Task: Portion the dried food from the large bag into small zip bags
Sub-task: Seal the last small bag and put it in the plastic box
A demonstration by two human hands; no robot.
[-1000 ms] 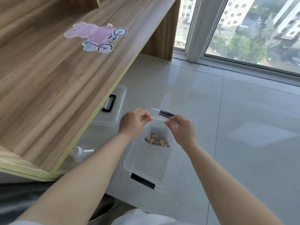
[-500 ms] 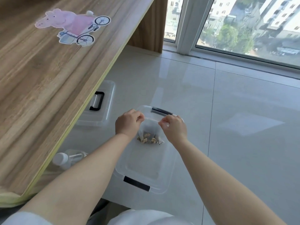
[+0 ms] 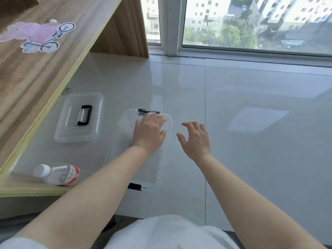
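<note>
Viewpoint: we look down from head height at our two bare forearms reaching over a pale, glossy tiled floor.
Clear box: a see-through plastic storage box with black latches at its near and far ends sits on the floor in front of us, open at the top.
Small zip bag: we cannot make it out; if it is in the box it is hidden under our left hand, and no dried food shows.
Left hand: our left hand reaches down over the far half of the box, palm down, fingers fairly straight and pointing away from us. We cannot tell whether it holds anything beneath the palm.
Right hand: our right hand hovers just to the right of the box, apart from it, fingers spread and relaxed, holding nothing.
Lid: a clear lid with a black handle lies flat on the floor to the left of the box, near the desk.
Bottle: a plastic bottle with a white cap and red-and-white label lies on its side at lower left, partly under the desk.
Desk: a wooden desk fills the upper left, with a pink cartoon pig-on-bicycle sticker on its top.
Window: a window beyond the floor shows buildings and trees far below.
</note>
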